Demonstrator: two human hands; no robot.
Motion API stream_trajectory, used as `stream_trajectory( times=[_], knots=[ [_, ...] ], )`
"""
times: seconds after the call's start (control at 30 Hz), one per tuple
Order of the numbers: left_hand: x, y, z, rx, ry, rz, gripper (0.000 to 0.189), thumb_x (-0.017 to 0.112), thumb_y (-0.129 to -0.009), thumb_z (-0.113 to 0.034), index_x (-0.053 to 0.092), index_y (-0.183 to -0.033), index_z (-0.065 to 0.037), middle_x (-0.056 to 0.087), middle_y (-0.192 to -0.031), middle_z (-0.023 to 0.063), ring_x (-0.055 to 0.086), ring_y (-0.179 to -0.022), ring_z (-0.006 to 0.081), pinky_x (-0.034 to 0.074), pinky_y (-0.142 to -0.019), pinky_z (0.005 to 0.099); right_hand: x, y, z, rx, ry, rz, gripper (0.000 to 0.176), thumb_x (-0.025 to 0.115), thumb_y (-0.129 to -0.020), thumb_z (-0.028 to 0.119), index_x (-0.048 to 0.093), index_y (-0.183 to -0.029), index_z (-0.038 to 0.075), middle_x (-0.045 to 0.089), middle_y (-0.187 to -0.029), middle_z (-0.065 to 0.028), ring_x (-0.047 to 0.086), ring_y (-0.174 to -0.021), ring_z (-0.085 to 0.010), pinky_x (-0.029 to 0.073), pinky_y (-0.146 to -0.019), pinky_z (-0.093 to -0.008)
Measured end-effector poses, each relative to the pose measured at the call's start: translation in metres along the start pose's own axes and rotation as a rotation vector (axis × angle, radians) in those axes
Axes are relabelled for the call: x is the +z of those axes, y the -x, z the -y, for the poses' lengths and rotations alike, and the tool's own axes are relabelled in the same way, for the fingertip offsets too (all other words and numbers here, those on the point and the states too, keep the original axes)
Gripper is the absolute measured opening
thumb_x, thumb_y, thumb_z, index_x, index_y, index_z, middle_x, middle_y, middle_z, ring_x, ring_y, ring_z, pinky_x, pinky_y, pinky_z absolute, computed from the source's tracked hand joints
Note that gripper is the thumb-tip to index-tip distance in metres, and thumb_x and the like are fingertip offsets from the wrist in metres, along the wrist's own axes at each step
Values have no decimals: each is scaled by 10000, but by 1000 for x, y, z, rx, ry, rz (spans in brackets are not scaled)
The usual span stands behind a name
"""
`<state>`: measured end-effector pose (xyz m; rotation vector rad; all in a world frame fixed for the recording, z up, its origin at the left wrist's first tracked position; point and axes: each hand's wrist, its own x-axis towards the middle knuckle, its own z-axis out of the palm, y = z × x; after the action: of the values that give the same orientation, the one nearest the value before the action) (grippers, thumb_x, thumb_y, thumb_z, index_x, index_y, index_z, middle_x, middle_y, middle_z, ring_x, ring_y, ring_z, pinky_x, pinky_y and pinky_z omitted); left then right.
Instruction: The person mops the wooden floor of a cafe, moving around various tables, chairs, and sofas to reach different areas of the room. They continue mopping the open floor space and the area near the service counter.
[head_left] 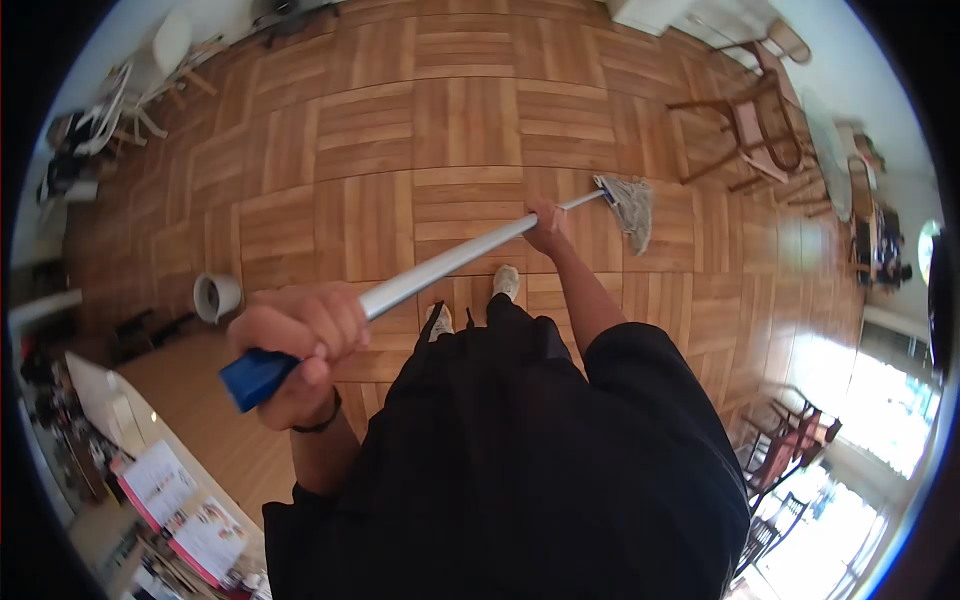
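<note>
You clasp a mop [445,262] with both hands, fingers of your left hand [308,335] wrapped around its upper end, where a blue cap [258,378] juts from the fist, and your right hand [545,226] curled around the handle farther down. The mop's stringy head [632,210] lies on the parquet floor [465,120], far right of your shoes [507,283]. A white bucket [232,292] stands at left, a wooden chair [757,132] at far right.
</note>
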<state>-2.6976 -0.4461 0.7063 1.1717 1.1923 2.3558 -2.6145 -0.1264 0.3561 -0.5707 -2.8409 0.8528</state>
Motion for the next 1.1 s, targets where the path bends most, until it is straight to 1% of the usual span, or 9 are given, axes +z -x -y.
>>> stream_trajectory(
  times=[0.13, 0.23, 0.27, 0.5, 0.63, 0.8, 0.9, 1.0, 1.1],
  knots=[
    [-36, 45, -97, 99, -228, -63, 217, 635, -858, -123, 455, -758, -54, 444, -522, 30, 432, -431, 134, 448, -462, 308, 42, -20, 127, -171, -61, 241, 89, 689, -748, 172, 604, -755, 150, 665, -840, -80, 644, -887, -330, 454, -778, -487],
    [-41, 92, -161, 195, -402, -177, 243, 630, -875, -160, 434, -759, -75, 420, -513, 2, 432, -417, 112, 445, -438, 279, 93, -16, 211, -373, -116, 243, 123, 709, -689, 144, 595, -736, 137, 647, -750, -90, 628, -782, -343, 470, -666, -471],
    [-38, 109, -177, 214, -468, -198, 279, 654, -883, -209, 423, -773, -98, 414, -525, -13, 395, -423, 89, 373, -459, 243, 113, -12, 232, -474, -139, 224, 128, 716, -685, 149, 598, -735, 139, 646, -747, -91, 629, -772, -340, 472, -660, -465],
    [-3, 198, -251, 277, -845, -215, 278, 653, -884, -262, 444, -786, -107, 415, -533, -29, 426, -421, 81, 407, -459, 230, 183, 43, 366, -766, -526, 307, 161, 734, -672, 157, 584, -717, 122, 635, -732, -108, 630, -720, -350, 472, -622, -448],
    [24, 234, -279, 330, -935, -346, 293, 660, -883, -297, 441, -805, -118, 395, -543, -32, 398, -434, 84, 362, -498, 241, 195, 92, 408, -874, -397, 533, 208, 745, -680, 217, 580, -719, 95, 641, -763, -120, 634, -754, -351, 475, -639, -441],
    [33, 291, -297, 447, -817, -583, 327, 676, -886, -316, 424, -827, -115, 386, -525, -36, 378, -455, 84, 340, -548, 245, 198, 143, 397, -839, -312, 651, 258, 718, -733, 329, 622, -749, 90, 659, -814, -130, 651, -815, -355, 476, -699, -473],
    [34, 300, -283, 426, -693, -589, 369, 692, -886, -349, 411, -822, -117, 371, -528, -29, 372, -477, 103, 347, -564, 255, 160, 144, 356, -718, -200, 666, 225, 694, -754, 330, 655, -766, 109, 672, -827, -127, 657, -851, -353, 462, -764, -499],
    [48, 276, -247, 418, -563, -543, 367, 690, -886, -342, 408, -819, -117, 352, -523, -31, 361, -475, 99, 344, -561, 252, 126, 138, 288, -641, -163, 525, 173, 690, -749, 296, 674, -789, 129, 681, -848, -120, 656, -886, -342, 445, -815, -500],
    [67, 248, -215, 379, -446, -460, 369, 698, -871, -336, 407, -822, -116, 341, -517, -42, 341, -459, 94, 339, -555, 239, 76, 147, 219, -415, -174, 539, 174, 690, -751, 298, 678, -801, 131, 680, -865, -117, 653, -922, -333, 449, -829, -484]
  ],
)
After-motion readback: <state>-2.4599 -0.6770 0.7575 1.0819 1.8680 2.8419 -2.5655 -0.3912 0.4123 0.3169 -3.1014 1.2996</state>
